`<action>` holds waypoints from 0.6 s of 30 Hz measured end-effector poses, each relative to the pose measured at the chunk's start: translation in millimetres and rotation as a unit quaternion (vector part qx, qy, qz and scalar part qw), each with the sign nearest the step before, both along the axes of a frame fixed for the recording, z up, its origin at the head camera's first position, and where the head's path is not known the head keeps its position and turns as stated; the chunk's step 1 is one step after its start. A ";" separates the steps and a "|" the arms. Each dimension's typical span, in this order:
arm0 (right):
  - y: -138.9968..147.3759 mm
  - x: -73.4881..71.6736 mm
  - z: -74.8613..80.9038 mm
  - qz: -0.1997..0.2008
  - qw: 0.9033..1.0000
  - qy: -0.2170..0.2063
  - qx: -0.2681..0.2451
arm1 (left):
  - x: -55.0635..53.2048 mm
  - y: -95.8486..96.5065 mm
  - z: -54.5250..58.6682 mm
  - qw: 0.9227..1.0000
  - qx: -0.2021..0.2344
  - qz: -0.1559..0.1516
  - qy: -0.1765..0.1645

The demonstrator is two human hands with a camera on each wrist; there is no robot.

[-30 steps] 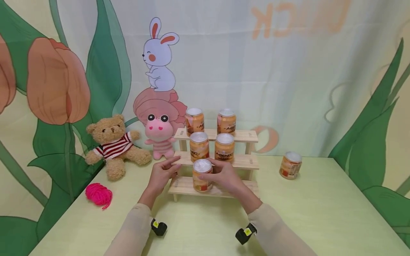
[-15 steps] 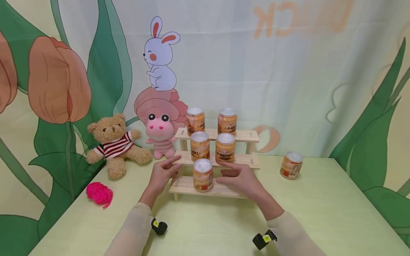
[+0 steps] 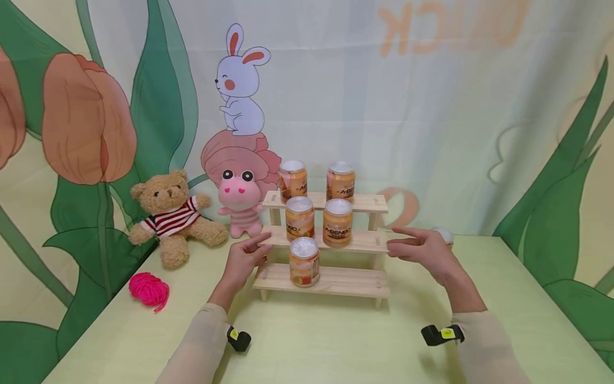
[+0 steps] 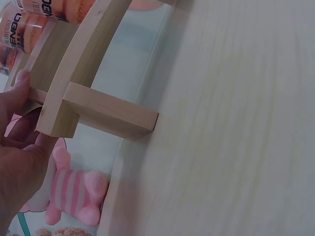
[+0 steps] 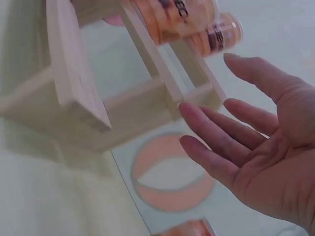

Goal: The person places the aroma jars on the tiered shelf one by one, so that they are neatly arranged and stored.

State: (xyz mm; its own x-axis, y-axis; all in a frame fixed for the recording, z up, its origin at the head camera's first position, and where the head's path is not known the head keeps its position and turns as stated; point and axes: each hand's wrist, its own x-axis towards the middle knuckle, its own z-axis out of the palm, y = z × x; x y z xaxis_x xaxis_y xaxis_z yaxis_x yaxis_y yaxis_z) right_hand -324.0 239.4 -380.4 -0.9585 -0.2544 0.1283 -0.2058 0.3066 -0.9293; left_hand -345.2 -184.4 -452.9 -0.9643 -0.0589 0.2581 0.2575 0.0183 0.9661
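Observation:
A three-step wooden rack [image 3: 352,281] bears orange-labelled cans with silvery lids. One can [image 3: 304,262] stands left of middle on the lowest step. Two more, a left can [image 3: 300,220] and a right can [image 3: 338,224], are on the middle step, and another pair stands on the top. My left hand [image 3: 244,261] grips the left end of the middle step, thumb on the plank in the left wrist view. At the opposite end is my right hand [image 3: 426,254], its fingers extended and holding nothing, fingertips right by the middle step. Behind it, a loose can [image 3: 444,235] is mostly hidden.
A teddy bear [image 3: 172,218] in a striped shirt and a pink plush toy [image 3: 240,205] sit left of the rack. Pink yarn [image 3: 149,290] lies nearer the table's left edge. A printed curtain [image 3: 431,117] hangs behind the table [image 3: 307,341].
My right hand has let go of the can on the lowest step and moved right to the rack's right end, now covering most of the loose can. The left hand stays put.

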 end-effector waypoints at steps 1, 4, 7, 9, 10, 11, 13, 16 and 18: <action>6.6 -0.8 -0.4 -0.012 1.000 -0.002 0.001 | -0.2 0.2 -0.1 1.000 0.000 0.000 0.001; 25.4 -1.1 -0.8 -0.059 0.998 0.003 0.033 | -1.2 0.9 -0.8 1.000 0.002 -0.003 0.005; 43.6 -1.0 -2.1 -0.120 0.990 0.016 0.070 | -1.8 1.6 -1.2 1.000 0.003 -0.005 0.008; 55.2 -2.2 -5.0 -0.160 0.983 0.028 0.085 | -1.8 1.5 -1.5 1.000 0.004 -0.004 0.007; 60.3 -3.0 -6.8 -0.178 0.980 0.029 0.086 | -1.4 1.4 -1.3 1.000 0.002 -0.004 0.006; 64.6 -4.0 -8.6 -0.194 0.977 0.030 0.085 | -1.0 1.2 -1.1 1.000 0.000 -0.002 0.006; 71.7 -6.4 -12.8 -0.224 0.970 0.035 0.086 | -0.4 0.6 -0.8 1.000 -0.002 0.001 0.005; 77.2 -10.5 -19.1 -0.264 0.960 0.041 0.085 | 0.2 0.5 -0.7 1.000 -0.004 0.001 0.005; 79.2 -13.7 -23.7 -0.282 0.955 0.038 0.083 | 0.3 0.9 -0.7 1.000 -0.002 0.003 0.005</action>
